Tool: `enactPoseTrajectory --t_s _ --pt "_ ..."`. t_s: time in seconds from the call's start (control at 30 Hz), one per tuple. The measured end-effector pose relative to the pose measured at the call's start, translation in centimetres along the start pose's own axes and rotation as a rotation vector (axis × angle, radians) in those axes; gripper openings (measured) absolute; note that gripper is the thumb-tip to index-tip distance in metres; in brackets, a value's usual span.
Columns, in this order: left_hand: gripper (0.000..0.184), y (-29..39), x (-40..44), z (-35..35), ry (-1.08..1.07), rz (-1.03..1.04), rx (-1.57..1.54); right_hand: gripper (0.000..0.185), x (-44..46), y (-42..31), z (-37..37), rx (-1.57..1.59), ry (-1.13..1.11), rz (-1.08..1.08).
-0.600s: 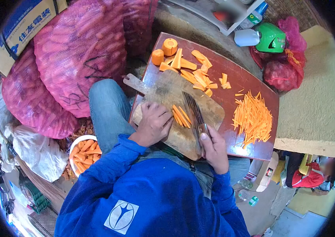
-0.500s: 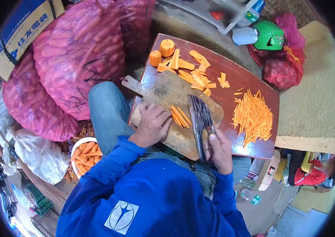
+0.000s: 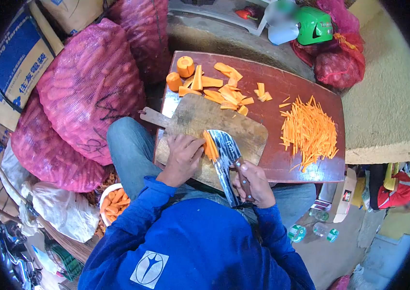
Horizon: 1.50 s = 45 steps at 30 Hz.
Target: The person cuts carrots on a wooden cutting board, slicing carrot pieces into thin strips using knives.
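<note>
A wooden cutting board (image 3: 188,113) lies on the front of the red table. On it is a small bunch of orange carrot sticks (image 3: 210,146), between my left hand and the blade. My left hand (image 3: 183,157) rests on the board with bent fingers, its fingertips against the sticks. My right hand (image 3: 257,186) is wrapped round the brown riveted handle of a wide knife (image 3: 225,147). The knife's wet, streaked blade stands against the right side of the sticks. Carrot slices (image 3: 231,94) lie behind the board, and a pile of carrot strips (image 3: 309,133) sits to its right.
Two carrot chunks (image 3: 184,66) stand at the back left of the red table (image 3: 272,128). Big mesh sacks of carrots (image 3: 91,87) crowd the left. A white bucket (image 3: 102,205) of carrots is by my left leg. A green helmet (image 3: 313,25) sits behind the table.
The knife has moved left and turned, its blade coming up against the carrot sticks. Those sticks now lie bunched together, against my left fingertips. The camera view has shifted slightly.
</note>
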State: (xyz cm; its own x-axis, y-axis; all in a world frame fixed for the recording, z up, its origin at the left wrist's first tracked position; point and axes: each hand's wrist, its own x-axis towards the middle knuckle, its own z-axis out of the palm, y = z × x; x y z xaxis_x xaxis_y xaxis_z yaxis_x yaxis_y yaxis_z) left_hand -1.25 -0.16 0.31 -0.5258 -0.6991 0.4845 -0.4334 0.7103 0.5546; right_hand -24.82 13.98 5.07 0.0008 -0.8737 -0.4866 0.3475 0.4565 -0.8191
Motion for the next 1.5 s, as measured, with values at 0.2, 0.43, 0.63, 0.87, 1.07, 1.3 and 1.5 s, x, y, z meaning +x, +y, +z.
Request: enactPoseTrajectory --t_s 0.2,0.43,0.63,0.87,1.07,1.3,1.5 --pt "0.027 0.2 0.7 0.4 0.008 0.010 -0.032 0.050 0.0 0.5 0.2 0.213 -0.073 0.025" --pt "0.029 2.5 3.3 2.0 0.063 0.030 -0.147 0.054 -1.3 1.0 -2.9 0.652 -0.070 -0.066" --pt "0.029 2.1 2.6 2.9 -0.008 0.008 -0.171 0.048 -4.0 -2.5 -8.5 0.431 0.334 -0.313" --pt "0.026 2.0 2.6 2.9 -0.036 -0.004 -0.141 0.036 -3.3 -3.9 -15.8 -1.065 0.981 -0.808" --pt "0.025 1.9 2.5 3.0 -0.006 -0.020 -0.171 0.034 -5.2 -5.1 -11.7 -0.673 0.819 -0.588" --pt "0.018 2.0 2.3 2.9 0.164 -0.323 -0.404 0.025 -4.5 -1.6 0.0 -0.122 0.174 -0.152" --pt "0.019 2.1 2.4 2.5 0.221 -0.411 -0.532 0.030 -2.8 -1.3 1.1 -0.198 0.102 -0.064"
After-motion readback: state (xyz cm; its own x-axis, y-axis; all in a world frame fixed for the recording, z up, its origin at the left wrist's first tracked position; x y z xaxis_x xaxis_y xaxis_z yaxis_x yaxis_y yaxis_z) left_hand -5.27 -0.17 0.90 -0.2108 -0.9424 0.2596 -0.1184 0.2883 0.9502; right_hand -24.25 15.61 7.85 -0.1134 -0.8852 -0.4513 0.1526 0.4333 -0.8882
